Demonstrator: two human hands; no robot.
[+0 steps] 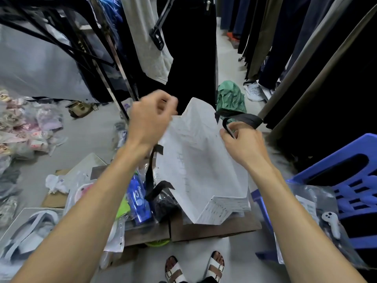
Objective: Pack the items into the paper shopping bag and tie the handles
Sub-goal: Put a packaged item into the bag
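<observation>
A white paper shopping bag [201, 160] stands tilted on a brown cardboard box [204, 229], its mouth held apart at the top. My left hand [150, 121] grips the bag's left upper edge; a black ribbon handle [152, 170] dangles below that wrist. My right hand [242, 142] pinches the other black ribbon handle [238, 117] at the bag's right rim. Left of the bag lie a blue bottle [138, 201], a black bundle [163, 203] and a green item [123, 207]. The bag's inside is hidden.
A blue plastic chair [346, 176] with a plastic pouch holding a white gadget [331, 223] stands at right. Hanging clothes and racks fill the back. Packaged garments [24, 127] pile at left, a green cloth [231, 97] lies on the floor, and my sandalled feet [195, 268] are below.
</observation>
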